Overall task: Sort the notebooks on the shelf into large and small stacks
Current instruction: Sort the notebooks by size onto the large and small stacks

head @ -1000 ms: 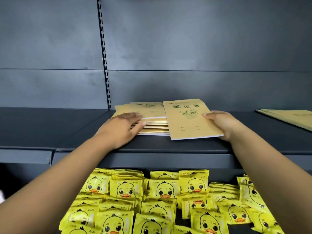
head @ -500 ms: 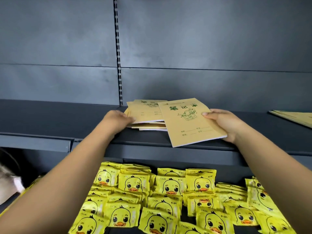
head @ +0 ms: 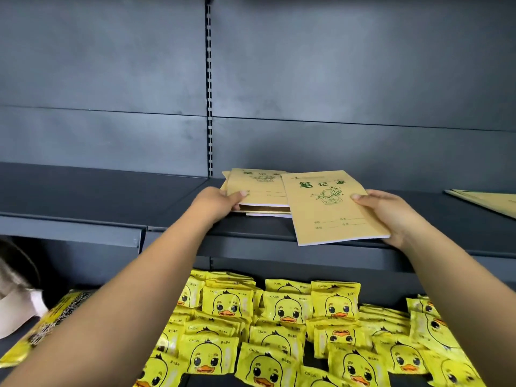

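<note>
A pile of tan notebooks [head: 259, 188] with green print lies on the dark grey shelf [head: 97, 196], just right of the slotted upright. My left hand [head: 217, 203] grips the pile's left edge, thumb on the top cover and fingers underneath. My right hand [head: 388, 212] holds a single tan notebook [head: 326, 208] by its right edge, thumb on top, lifted and tilted over the shelf's front lip. Another tan notebook stack [head: 491, 201] lies at the far right of the same shelf.
The shelf's back panel rises behind the pile. Below, a lower shelf carries several yellow duck-face packets [head: 282, 325]. A yellow and black bag [head: 47, 322] and a pale object lie at the lower left.
My left hand went from lying flat on the pile to gripping its left edge. The right hand drew the single notebook off the pile, toward the shelf's front.
</note>
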### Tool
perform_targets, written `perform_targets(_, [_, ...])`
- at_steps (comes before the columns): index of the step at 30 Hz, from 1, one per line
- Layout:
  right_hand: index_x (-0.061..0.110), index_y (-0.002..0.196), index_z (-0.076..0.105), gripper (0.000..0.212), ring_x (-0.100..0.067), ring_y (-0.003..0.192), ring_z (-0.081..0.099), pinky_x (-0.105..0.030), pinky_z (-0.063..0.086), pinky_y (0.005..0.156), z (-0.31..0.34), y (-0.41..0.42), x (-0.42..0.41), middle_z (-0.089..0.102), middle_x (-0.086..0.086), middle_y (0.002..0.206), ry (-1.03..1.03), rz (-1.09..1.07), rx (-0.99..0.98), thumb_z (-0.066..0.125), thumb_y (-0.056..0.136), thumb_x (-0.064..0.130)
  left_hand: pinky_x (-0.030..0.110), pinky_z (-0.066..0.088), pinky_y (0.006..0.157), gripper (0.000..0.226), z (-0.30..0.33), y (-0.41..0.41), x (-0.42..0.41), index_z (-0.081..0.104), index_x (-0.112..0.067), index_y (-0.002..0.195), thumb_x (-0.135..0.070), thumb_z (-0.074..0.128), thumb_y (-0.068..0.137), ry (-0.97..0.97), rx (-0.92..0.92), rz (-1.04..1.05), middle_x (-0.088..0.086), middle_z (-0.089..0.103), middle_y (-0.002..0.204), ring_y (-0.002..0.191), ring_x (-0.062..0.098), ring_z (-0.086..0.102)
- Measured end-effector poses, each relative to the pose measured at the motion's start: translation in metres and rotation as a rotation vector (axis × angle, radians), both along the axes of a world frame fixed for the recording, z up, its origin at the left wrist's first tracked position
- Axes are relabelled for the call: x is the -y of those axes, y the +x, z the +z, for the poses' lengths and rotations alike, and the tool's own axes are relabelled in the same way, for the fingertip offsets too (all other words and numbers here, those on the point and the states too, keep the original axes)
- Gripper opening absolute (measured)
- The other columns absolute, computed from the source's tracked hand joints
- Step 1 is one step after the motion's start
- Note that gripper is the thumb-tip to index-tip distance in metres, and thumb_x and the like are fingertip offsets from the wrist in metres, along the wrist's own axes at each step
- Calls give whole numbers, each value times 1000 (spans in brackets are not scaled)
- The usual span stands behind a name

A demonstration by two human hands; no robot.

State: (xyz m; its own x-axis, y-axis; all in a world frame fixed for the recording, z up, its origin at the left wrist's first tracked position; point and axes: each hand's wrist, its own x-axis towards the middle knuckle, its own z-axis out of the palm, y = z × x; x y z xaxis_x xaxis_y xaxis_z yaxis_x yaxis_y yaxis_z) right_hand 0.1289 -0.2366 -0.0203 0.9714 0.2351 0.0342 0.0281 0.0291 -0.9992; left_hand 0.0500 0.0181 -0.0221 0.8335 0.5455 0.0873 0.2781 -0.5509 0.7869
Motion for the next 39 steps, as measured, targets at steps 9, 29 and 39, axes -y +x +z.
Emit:
perform_targets(9, [9,85,59,10,-14,50,67,-23,55,45,0,-17,-2,67,-9,79,-62,23,-38,52,93,8,11,42,36,19,6,-39,-31,55,-10,79,-26,57,89,-434,164,-49,2,63,49,31,5,53])
perform_targets(29, [18,86,61,11,-18,69,63,-19,50,42,-43,-83,-8,68,-2,82,-45,-97,12,53,93,13,13,51,45,15,-40,-92,-35,53,-14,106,-9,48,93,-614,310,-251,6,65,86,49,8,66])
perform_targets(39, [22,90,64,19,-10,56,68,-24,54,48,-85,-129,41,73,5,68,139,-21,11,49,93,11,25,56,49,24,-74,-114,13,55,-24,100,-3,47,91,-866,270,-413,4,68,92,67,13,70])
